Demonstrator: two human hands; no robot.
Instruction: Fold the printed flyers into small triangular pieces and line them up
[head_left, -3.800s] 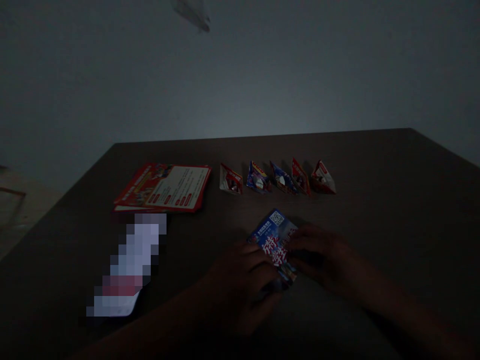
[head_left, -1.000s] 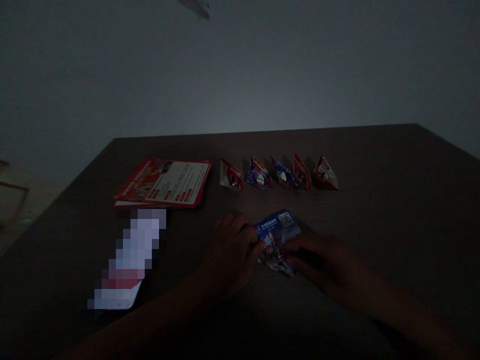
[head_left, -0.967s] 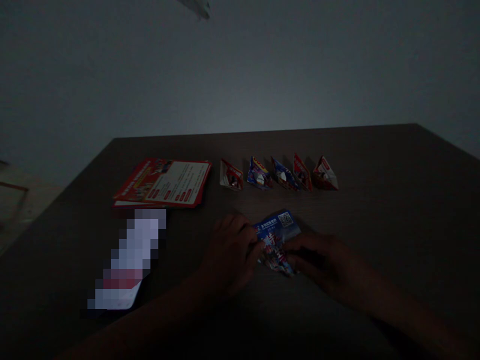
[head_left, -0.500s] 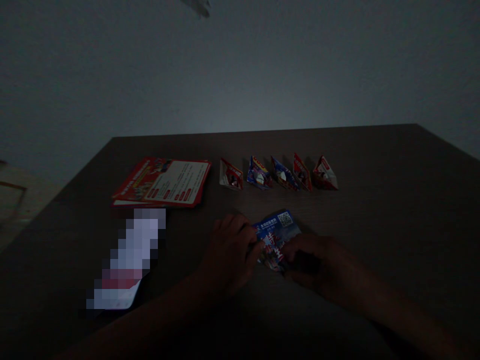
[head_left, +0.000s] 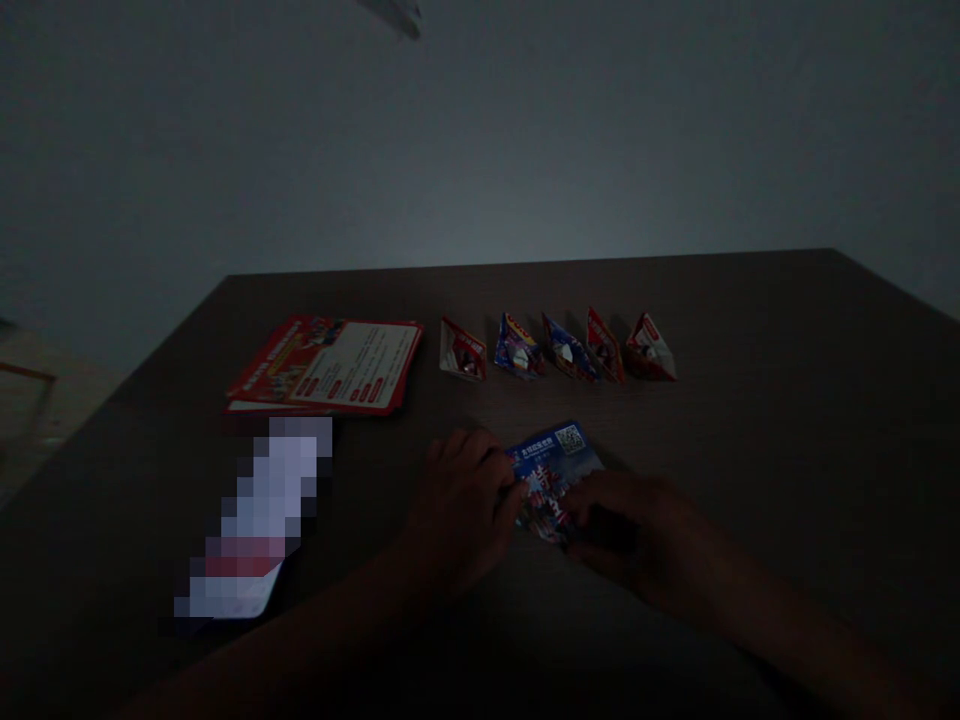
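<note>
A blue printed paper leaflet with a QR code at its top right corner lies on the dark table, between my hands. My left hand grips its left edge, the fingers curled over it. On the lower right side, my right hand pinches the paper between thumb and fingers. The leaflet's lower part looks folded or bent, but dim light hides the detail. Beyond it stand several folded paper pieces in a row, among them a red and white one, a blue one and a red one.
A stack of red and white leaflets lies at the left of the table. In front of the stack is a lit phone, its screen blurred out. A grey wall rises behind the table's far edge.
Almost nothing differs. The fingers of my right hand have shifted very slightly on the leaflet, and the camera view has moved a little.
</note>
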